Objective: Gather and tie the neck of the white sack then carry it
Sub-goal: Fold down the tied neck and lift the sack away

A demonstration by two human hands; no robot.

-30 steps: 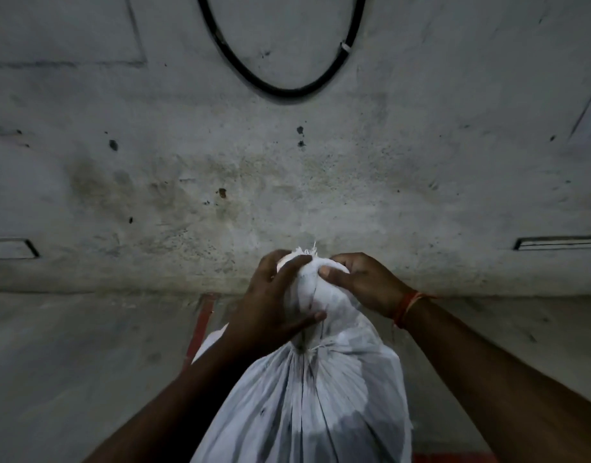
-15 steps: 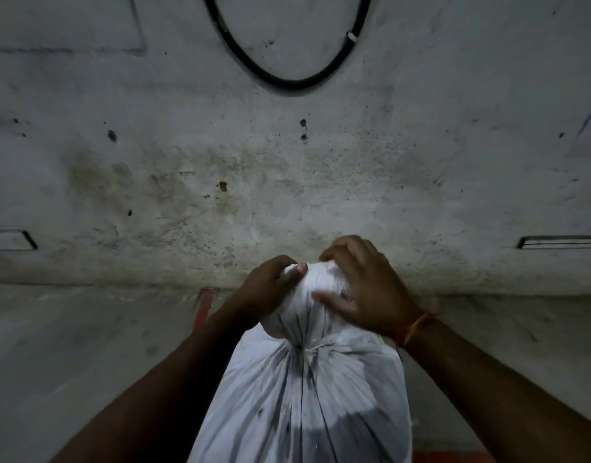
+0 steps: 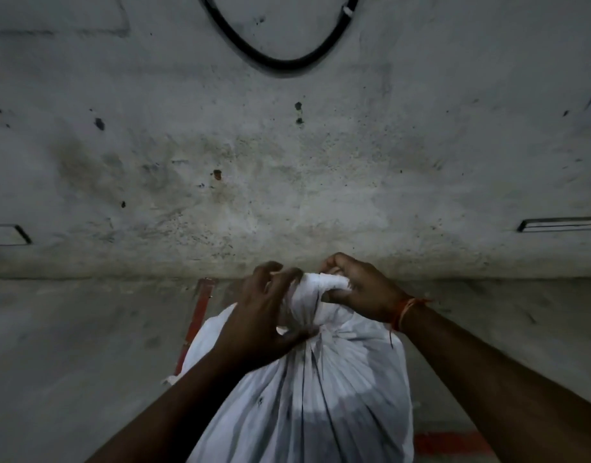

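Note:
A full white sack (image 3: 321,396) stands upright on the floor right in front of me, its cloth pleated towards a cinched neck (image 3: 312,307). My left hand (image 3: 264,315) wraps the left side of the neck, thumb pressed at the cinch and fingers curled over the top. My right hand (image 3: 357,289) grips the bunched top end of the neck from the right, pulling it sideways. An orange thread band sits on my right wrist. Whatever binds the neck is hidden under my fingers.
A stained grey concrete wall (image 3: 287,178) rises just behind the sack, with a black cable loop (image 3: 280,61) hanging high on it. Red painted lines (image 3: 195,322) mark the grey floor left of the sack and at its lower right.
My right hand has slid from covering the top of the neck to gripping its end at the right. My left hand has dropped lower, its thumb now at the cinch.

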